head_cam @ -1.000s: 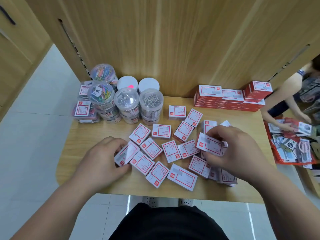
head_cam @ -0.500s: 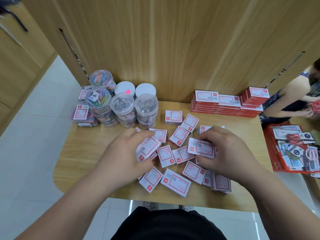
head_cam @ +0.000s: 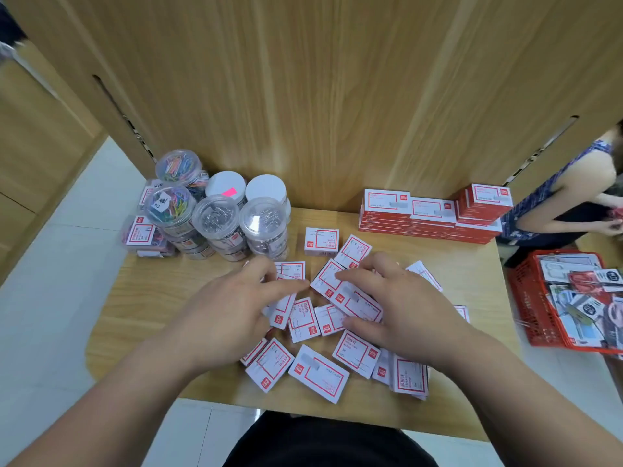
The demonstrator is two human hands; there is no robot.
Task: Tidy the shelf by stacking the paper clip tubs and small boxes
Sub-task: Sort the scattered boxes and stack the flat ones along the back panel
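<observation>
Scattered flat across the pale wooden tabletop [head_cam: 161, 298] lie small white red-framed cardboard boxes [head_cam: 317, 372] — left hand [head_cam: 232, 311] pinches one, right hand [head_cam: 404, 305] grips another; clear round plastic tubs [head_cam: 219, 217] stand stacked back-left.

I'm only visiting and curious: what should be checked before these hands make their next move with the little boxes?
1. Right hand grips a box: ok.
2. Left hand holds a box: cannot tell.
3. Loose boxes stacked: not ok, scattered flat on the shelf.
4. Tubs stacked upright, back left: ok.
5. Red stacks tidy, back right: ok.
</observation>
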